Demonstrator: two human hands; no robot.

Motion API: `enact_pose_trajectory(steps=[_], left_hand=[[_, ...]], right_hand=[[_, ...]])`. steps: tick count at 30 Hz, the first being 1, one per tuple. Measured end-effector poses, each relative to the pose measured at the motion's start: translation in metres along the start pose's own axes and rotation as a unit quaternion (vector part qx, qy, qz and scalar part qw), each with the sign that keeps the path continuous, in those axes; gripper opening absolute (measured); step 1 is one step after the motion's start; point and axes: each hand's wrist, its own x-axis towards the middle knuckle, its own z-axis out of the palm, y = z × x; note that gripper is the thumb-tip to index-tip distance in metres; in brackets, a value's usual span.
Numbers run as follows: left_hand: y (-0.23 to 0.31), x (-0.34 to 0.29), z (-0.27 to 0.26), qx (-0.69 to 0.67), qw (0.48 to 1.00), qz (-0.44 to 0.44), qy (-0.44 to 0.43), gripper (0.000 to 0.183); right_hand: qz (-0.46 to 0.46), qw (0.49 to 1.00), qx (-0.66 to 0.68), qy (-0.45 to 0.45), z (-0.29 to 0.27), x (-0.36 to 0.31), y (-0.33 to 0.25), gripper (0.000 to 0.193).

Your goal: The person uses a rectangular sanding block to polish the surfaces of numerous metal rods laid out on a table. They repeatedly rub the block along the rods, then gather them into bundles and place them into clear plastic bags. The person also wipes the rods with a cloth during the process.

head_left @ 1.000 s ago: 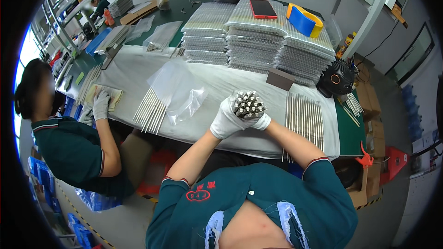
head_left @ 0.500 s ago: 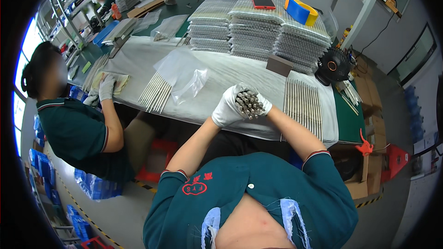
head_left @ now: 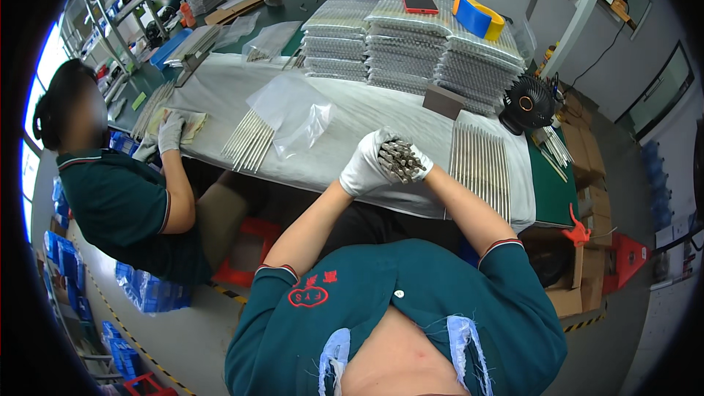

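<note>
Where the co-worker sits, nine o'clock from the bundle: a gloved co-worker's hand [head_left: 170, 132] rests at a yellow cloth [head_left: 195, 126].
Loose rods [head_left: 249, 139]: nine o'clock, fanned; a brushing arm could roll them.
Clear bag [head_left: 293, 111]: ten o'clock, touching those rods; a tug might drag them crooked.
Left hand [head_left: 361, 167]: gloved, wrapped around the bundle's left side; a slackened grip could let rods slide down.
Rod bundle [head_left: 400, 160]: clamped between both hands by the table's near edge [head_left: 323, 185], ends uneven; lopsided squeezing may push single rods out.
Right hand [head_left: 423, 164]: gloved, together with the left, cupping the right side; glove fabric might slip on smooth rods.
Rod row [head_left: 481, 165]: three o'clock, beside the right forearm [head_left: 466, 202]; a swinging elbow could disorder it.
</note>
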Motion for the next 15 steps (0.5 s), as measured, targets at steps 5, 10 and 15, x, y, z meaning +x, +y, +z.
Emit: enact_pose_trajectory(steps=[5,10,15], left_hand=[[-0.006,-0.009,0.004,-0.076,0.997,-0.011,0.014,0.046],[-0.006,-0.008,0.011,-0.085,0.996,-0.023,0.033,0.049],[-0.002,-0.012,0.007,-0.087,0.996,-0.017,0.019,0.044]], right_hand=[[0.125,0.788,0.597,-0.087,-0.013,0.010,-0.031,0.028],[0.120,0.955,0.269,-0.021,-0.012,0.004,-0.018,0.030],[0.178,0.962,0.207,0.021,0.000,0.002,-0.014,0.034]])
